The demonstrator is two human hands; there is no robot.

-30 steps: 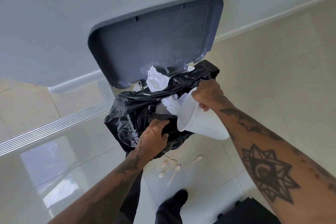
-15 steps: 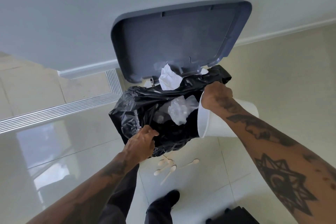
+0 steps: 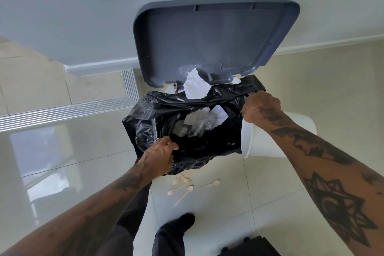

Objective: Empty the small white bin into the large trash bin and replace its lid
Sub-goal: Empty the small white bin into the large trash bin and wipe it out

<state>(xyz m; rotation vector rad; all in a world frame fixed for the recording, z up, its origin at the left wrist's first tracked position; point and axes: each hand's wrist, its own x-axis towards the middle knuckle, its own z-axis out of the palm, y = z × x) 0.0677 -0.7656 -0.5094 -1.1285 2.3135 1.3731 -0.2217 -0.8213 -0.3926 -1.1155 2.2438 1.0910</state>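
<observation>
A home interior, likely: glossy cream floor tiles (image 3: 311, 93), a plain white wall (image 3: 83, 6) with baseboard (image 3: 99, 67), and a sliding-door track (image 3: 62, 110) at left.

tattooed bare forearms (image 3: 324, 174), dark trousers (image 3: 128, 220), black shoe (image 3: 182, 221)

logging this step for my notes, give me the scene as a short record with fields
large bin: grey hinged lid up, black plastic liner bag open
in bag: crumpled white paper and clear plastic
small white plastic bin: tipped on its side at the bag's right edge
left hand: gripping the bag's near rim
right hand: holding the small bin's rim at the bag's far right corner
floor: pale disposable spoons scattered by the bin
</observation>
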